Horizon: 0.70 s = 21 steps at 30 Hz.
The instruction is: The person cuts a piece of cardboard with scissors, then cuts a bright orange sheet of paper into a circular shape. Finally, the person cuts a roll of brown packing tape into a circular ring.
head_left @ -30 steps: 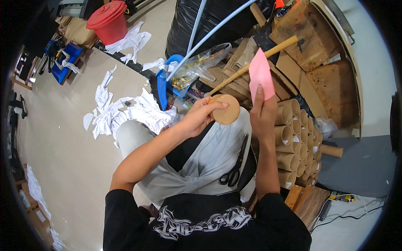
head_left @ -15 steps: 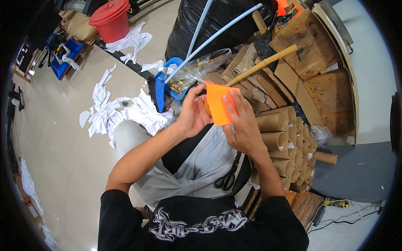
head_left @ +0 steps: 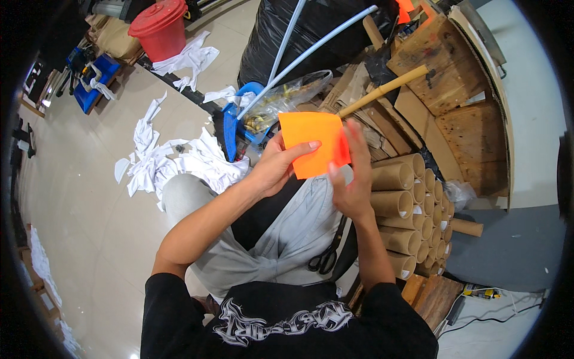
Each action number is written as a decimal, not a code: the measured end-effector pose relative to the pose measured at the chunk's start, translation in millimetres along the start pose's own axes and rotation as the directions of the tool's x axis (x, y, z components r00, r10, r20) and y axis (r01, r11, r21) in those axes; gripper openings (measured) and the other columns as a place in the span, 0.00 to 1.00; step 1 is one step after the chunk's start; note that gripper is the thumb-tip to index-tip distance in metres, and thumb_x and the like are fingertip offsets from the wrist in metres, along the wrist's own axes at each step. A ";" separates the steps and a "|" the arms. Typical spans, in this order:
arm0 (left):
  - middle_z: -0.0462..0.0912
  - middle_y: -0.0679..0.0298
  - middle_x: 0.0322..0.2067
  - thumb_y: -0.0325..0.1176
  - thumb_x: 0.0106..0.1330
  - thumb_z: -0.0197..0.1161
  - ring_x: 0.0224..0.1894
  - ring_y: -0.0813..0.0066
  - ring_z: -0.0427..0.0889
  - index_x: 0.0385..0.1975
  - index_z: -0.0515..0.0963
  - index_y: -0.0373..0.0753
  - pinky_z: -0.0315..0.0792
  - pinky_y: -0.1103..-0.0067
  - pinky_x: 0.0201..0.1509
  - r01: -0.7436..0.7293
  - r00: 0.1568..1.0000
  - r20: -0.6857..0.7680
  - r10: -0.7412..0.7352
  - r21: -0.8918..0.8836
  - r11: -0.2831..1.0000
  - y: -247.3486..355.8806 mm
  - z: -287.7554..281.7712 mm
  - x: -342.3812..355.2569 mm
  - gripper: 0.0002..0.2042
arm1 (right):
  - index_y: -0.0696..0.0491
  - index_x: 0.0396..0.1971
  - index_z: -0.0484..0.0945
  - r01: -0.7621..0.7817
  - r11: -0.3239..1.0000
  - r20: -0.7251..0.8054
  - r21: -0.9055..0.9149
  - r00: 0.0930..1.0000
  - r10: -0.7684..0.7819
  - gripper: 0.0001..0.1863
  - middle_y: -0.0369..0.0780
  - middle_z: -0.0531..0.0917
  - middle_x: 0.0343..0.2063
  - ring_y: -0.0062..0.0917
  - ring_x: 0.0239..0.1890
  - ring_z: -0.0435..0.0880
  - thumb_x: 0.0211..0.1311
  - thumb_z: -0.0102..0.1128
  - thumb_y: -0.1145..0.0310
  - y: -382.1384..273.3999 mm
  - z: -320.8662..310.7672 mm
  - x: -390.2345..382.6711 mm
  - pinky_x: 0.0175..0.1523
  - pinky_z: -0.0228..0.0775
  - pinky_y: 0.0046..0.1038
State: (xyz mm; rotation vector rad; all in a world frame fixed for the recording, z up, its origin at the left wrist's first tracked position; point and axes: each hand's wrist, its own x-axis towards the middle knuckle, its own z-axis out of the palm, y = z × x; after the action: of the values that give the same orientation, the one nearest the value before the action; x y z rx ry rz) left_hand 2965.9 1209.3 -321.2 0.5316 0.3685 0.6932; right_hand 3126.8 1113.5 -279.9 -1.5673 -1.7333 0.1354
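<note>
An orange square sheet (head_left: 308,158) is held up over my lap, my left hand (head_left: 278,163) shut on it, thumb across its front and other fingers behind. Whatever lies behind it is hidden. My right hand (head_left: 351,176) is at the sheet's right edge, its fingers blurred, so I cannot tell whether it grips. A reddish patch shows beside those fingers. Black scissors (head_left: 323,260) rest by my right thigh.
Stacked cardboard tubes (head_left: 400,203), wooden boards (head_left: 439,66) and a bamboo pole (head_left: 388,90) are at the right. Ahead are a black bag (head_left: 281,33), blue tubes (head_left: 320,45) and a blue dustpan (head_left: 231,128). White scraps (head_left: 149,176) and a red bucket (head_left: 158,39) are at left.
The brown disc and pink sheet are out of sight; the orange sheet now shows. Since half a second ago my left thumb has come onto its front and my right fingers have shifted to its edge.
</note>
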 end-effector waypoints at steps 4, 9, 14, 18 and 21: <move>0.78 0.59 0.54 0.25 0.64 0.70 0.55 0.72 0.81 0.60 0.68 0.35 0.78 0.73 0.59 -0.027 0.998 0.060 0.025 0.035 0.999 4.9 1.9 -0.7 0.25 | 0.60 0.66 0.66 -0.327 0.676 -0.025 0.661 0.890 0.455 0.30 0.47 0.70 0.66 0.31 0.67 0.71 0.67 0.64 0.71 5.7 14.6 6.6 0.67 0.65 0.31; 0.78 0.59 0.54 0.23 0.64 0.69 0.56 0.71 0.80 0.61 0.67 0.35 0.76 0.72 0.60 -0.074 0.993 0.102 0.063 0.116 0.990 1.4 -1.8 -2.6 0.26 | 0.59 0.61 0.71 -0.442 0.355 0.227 0.824 0.831 0.508 0.25 0.40 0.79 0.54 0.22 0.57 0.78 0.66 0.66 0.71 -4.1 18.3 9.4 0.62 0.70 0.29; 0.79 0.60 0.54 0.22 0.63 0.69 0.55 0.73 0.79 0.61 0.68 0.35 0.76 0.74 0.59 -0.092 0.991 0.112 0.070 0.199 0.976 4.9 -1.5 -2.6 0.26 | 0.59 0.58 0.74 -0.423 0.348 0.203 0.836 0.830 0.520 0.23 0.38 0.82 0.49 0.21 0.52 0.81 0.64 0.68 0.72 -5.6 18.7 9.0 0.60 0.72 0.27; 0.80 0.61 0.53 0.24 0.63 0.70 0.53 0.75 0.80 0.60 0.69 0.34 0.76 0.75 0.58 -0.131 0.990 0.098 0.106 0.298 0.946 5.6 -3.5 -3.5 0.26 | 0.59 0.57 0.74 -0.411 0.340 0.200 0.846 0.835 0.513 0.23 0.39 0.82 0.50 0.22 0.52 0.81 0.64 0.68 0.74 -4.5 19.5 8.5 0.59 0.73 0.26; 0.80 0.61 0.52 0.26 0.62 0.72 0.53 0.75 0.80 0.59 0.71 0.34 0.76 0.76 0.58 -0.117 0.991 0.101 0.088 0.333 0.936 12.6 3.2 -5.8 0.26 | 0.60 0.57 0.74 -0.411 0.307 0.214 0.859 0.831 0.514 0.22 0.39 0.83 0.49 0.22 0.51 0.82 0.64 0.67 0.75 -3.5 19.0 7.0 0.60 0.73 0.26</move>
State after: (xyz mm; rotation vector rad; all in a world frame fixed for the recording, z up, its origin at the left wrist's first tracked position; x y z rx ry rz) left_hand 2957.0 1212.4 -310.5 0.9104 0.3852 0.7091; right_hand 3113.0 1126.7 -287.8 -1.1244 -0.7421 1.0777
